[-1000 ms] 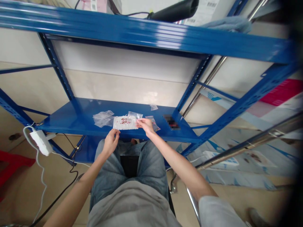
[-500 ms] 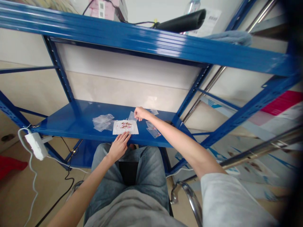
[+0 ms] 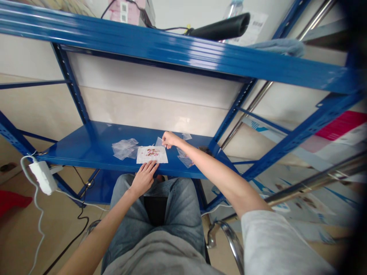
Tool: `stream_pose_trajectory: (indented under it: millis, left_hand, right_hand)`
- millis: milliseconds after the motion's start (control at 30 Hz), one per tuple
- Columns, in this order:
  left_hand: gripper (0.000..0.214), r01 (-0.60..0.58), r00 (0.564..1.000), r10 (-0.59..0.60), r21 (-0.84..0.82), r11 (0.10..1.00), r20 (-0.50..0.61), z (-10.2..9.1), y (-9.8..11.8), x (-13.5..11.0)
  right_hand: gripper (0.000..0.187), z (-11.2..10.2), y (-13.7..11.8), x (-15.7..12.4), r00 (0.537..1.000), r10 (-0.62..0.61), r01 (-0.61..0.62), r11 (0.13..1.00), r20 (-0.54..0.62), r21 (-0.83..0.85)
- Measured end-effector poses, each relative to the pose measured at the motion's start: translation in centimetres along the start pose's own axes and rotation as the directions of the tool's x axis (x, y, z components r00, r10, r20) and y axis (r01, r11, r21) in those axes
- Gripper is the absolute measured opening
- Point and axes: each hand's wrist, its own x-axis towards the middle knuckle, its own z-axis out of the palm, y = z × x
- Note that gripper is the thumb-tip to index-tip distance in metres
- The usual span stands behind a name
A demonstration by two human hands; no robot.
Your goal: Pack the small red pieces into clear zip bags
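On the blue shelf lies a white sheet [image 3: 140, 157], maybe a paper towel or shallow tray, with a scatter of small pink and brown pieces [image 3: 152, 152] too small to name. My left hand [image 3: 145, 176] rests flat at its near edge, fingers stretched out. Just beyond the far right corner, my right hand [image 3: 169, 139] pinches a small clear plastic bag [image 3: 158, 141]; the fingertips partly cover it. A pile of flat clear bags [image 3: 125, 148] is left of the sheet. To the right, partly under my right forearm, lie bags [image 3: 185, 159] with small coloured bits inside.
Another clear bag [image 3: 187, 136] lies near the wall. A dark object [image 3: 204, 150] sits behind my right forearm. The blue upper beam [image 3: 172, 47] crosses above my hands. A white power strip [image 3: 43, 177] hangs at the shelf's left end.
My right hand has shifted very slightly left at the clear bag, fingers still pinched. My left hand stays at the sheet's near edge.
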Motion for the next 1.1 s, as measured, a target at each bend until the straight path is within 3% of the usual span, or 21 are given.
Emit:
stream_pose_trajectory:
  millis: [567, 733, 867, 933, 967, 1033, 1100]
  left_hand:
    - [0.072, 0.007, 1.000, -0.007, -0.032, 0.999, 0.003, 0.2, -0.2, 0.0]
    - [0.074, 0.013, 1.000, -0.011, -0.084, 0.996, 0.020, 0.4, -0.2, -0.1]
    - [0.069, 0.082, 0.995, -0.097, -0.334, 0.939, -0.029, -0.6, 0.0, 0.3]
    - [0.062, 0.179, 0.964, -0.261, -0.587, 0.789, -0.058, -1.5, 0.0, 1.0]
    - [0.059, 0.212, 0.934, -0.355, -0.733, 0.646, -0.042, -2.1, 0.0, 1.3]
    - [0.055, 0.194, 0.872, -0.486, -0.954, 0.230, 0.060, -3.0, 0.0, 1.8]
    - [0.053, 0.106, 0.830, -0.526, -0.979, -0.173, 0.183, -3.7, 0.2, 1.9]
  right_hand:
    - [0.017, -0.4, -1.0, -0.7, 0.998, -0.037, 0.036, 0.999, -0.041, -0.010]
    - [0.015, -1.7, -1.5, -0.9, 0.990, -0.058, 0.055, 0.998, -0.129, -0.025]
    - [0.016, -1.7, -2.7, -2.8, 0.953, -0.082, 0.069, 0.996, -0.292, -0.054]
    - [0.018, 0.1, -3.4, -5.0, 0.865, -0.172, 0.132, 0.984, -0.471, -0.117]
    - [0.019, 1.5, -3.6, -6.4, 0.797, -0.252, 0.185, 0.967, -0.549, -0.174]
    - [0.020, 4.8, -3.9, -9.2, 0.726, -0.420, 0.314, 0.907, -0.544, -0.282]
    - [0.018, 8.2, -4.0, -11.8, 0.686, -0.552, 0.414, 0.832, -0.474, -0.370]
